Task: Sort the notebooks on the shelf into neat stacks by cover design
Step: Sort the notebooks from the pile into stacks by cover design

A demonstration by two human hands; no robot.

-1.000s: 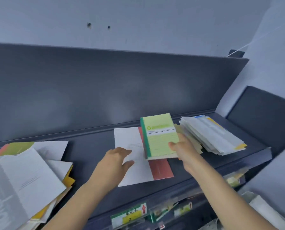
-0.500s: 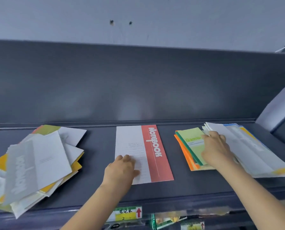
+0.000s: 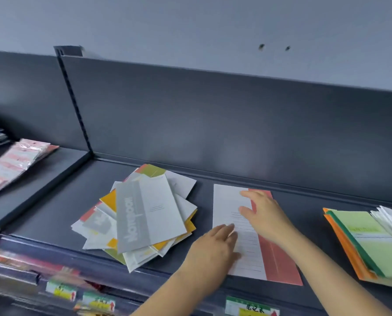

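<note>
Left hand point(image 3: 213, 249) flat on red-white notebook point(image 3: 279, 263); right hand point(image 3: 266, 216) over it, fingers point(image 3: 247, 194) released.

Shop, dark display shelf point(image 3: 60, 208), price labels point(image 3: 251, 308) (red arrows)

Pink pkts point(image 3: 15, 160) far left; price tags point(image 3: 252, 310) along bottom.

Left hand point(image 3: 213, 250) and right hand point(image 3: 268, 217) are being shown bare; both forearms are being seen uncovered throughout.
</note>
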